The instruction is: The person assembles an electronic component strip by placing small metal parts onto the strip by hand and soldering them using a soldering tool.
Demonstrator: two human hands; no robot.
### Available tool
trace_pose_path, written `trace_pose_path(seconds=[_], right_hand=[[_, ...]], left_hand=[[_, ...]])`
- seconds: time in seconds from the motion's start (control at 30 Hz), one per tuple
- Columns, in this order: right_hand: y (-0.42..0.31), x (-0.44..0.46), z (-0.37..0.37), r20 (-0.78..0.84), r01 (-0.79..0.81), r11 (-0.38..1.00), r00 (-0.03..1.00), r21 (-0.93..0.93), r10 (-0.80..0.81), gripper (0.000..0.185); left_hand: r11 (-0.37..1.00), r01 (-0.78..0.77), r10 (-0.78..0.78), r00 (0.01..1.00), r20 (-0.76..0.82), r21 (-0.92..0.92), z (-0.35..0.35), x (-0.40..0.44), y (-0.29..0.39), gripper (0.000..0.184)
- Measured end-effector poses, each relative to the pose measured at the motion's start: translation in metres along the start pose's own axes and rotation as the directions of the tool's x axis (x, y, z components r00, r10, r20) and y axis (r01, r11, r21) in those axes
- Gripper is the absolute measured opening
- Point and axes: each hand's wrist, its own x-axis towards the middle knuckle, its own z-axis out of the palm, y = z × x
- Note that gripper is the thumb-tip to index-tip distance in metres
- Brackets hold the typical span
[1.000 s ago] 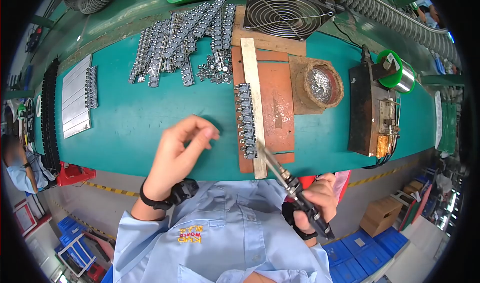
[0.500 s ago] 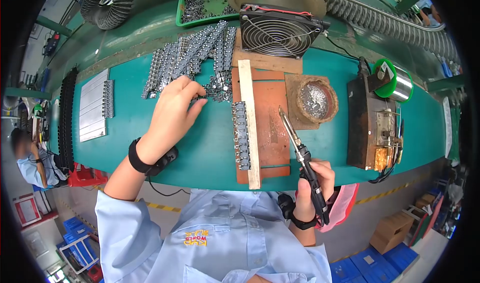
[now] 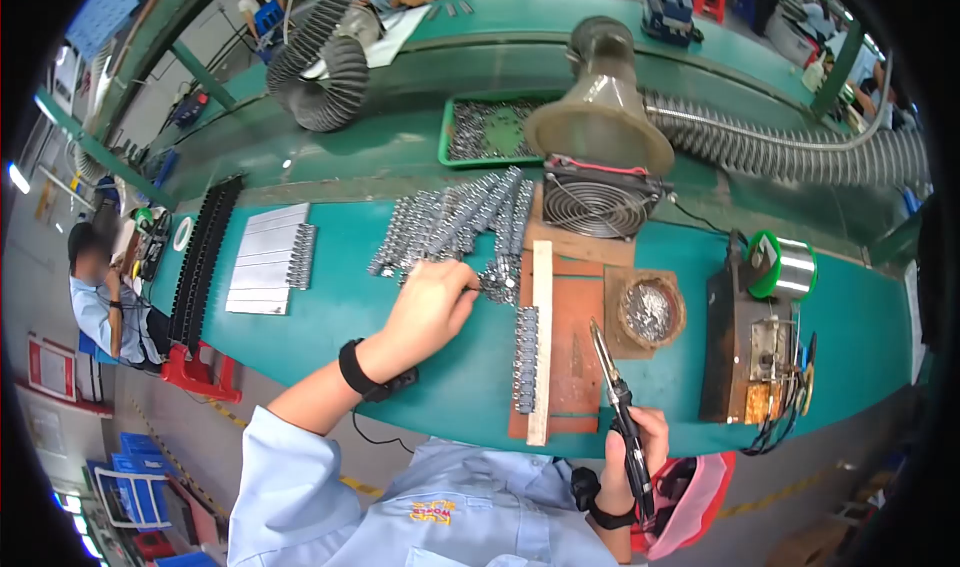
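Observation:
My left hand (image 3: 432,305) rests over the near edge of a pile of small metal parts (image 3: 497,283). Its fingers are bent and drawn together with the thumb; whatever the tips pinch is hidden. Behind it lie stacked strips of dark components (image 3: 450,215). My right hand (image 3: 640,441) grips a soldering iron (image 3: 626,417) by its black handle, tip pointing up and away over a reddish-brown board (image 3: 573,352). On that board a pale wooden bar (image 3: 541,347) has a row of dark components (image 3: 525,359) along its left side. The iron's tip is apart from that row.
Right of the board stands a round pot (image 3: 650,312) with silvery contents. A fan (image 3: 597,205) sits behind, below an extraction hood (image 3: 600,117). A solder spool (image 3: 785,265) and brown metal box (image 3: 735,342) stand right. Metal plates (image 3: 262,262) and black racks (image 3: 203,262) lie left.
The view has tilted up, so the bench sits lower and further right in it. My left thumb and fingers have closed together at the parts pile. My right hand still holds the soldering iron.

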Motion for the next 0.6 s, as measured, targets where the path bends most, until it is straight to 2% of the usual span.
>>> trace_pose_path(seconds=[0.1,0.13,0.23,0.27,0.37,0.4,0.5,0.6], right_hand=[[-0.002,-0.001,0.002,-0.007,0.001,1.000,1.000,-0.008,-0.001,0.031],[-0.004,-0.001,0.002,-0.007,-0.013,1.000,1.000,-0.022,0.013,0.030],[-0.003,-0.003,0.001,0.001,-0.015,0.999,1.000,-0.039,0.015,0.029],[-0.002,-0.003,0.001,-0.002,-0.012,0.999,1.000,-0.048,0.012,0.028],[-0.002,-0.002,0.004,-0.012,0.003,0.999,1.000,-0.051,-0.004,0.027],[-0.003,-0.002,0.005,-0.027,0.009,0.999,1.000,-0.048,-0.011,0.027],[-0.003,-0.003,0.009,-0.058,0.015,0.999,0.998,-0.044,-0.017,0.026],[-0.004,-0.003,0.011,-0.093,0.024,0.998,0.995,-0.054,-0.029,0.025]], left_hand=[[0.984,0.095,-0.085,0.994,0.068,-0.152,-0.008,-0.009,0.011,0.014],[0.985,0.099,-0.092,0.994,0.054,-0.144,-0.012,-0.012,0.015,0.014],[0.889,0.152,-0.120,0.988,0.099,-0.432,-0.021,-0.024,0.028,0.016],[0.890,0.154,-0.126,0.988,0.092,-0.430,-0.023,-0.029,0.029,0.016],[0.773,0.187,-0.049,0.970,0.236,-0.607,-0.026,-0.046,0.031,0.017],[0.774,0.191,-0.055,0.970,0.236,-0.604,-0.025,-0.053,0.033,0.017],[0.424,0.433,-0.178,0.901,0.396,-0.796,-0.017,-0.069,0.042,0.014],[0.399,0.411,-0.184,0.911,0.368,-0.819,-0.013,-0.077,0.047,0.014]])
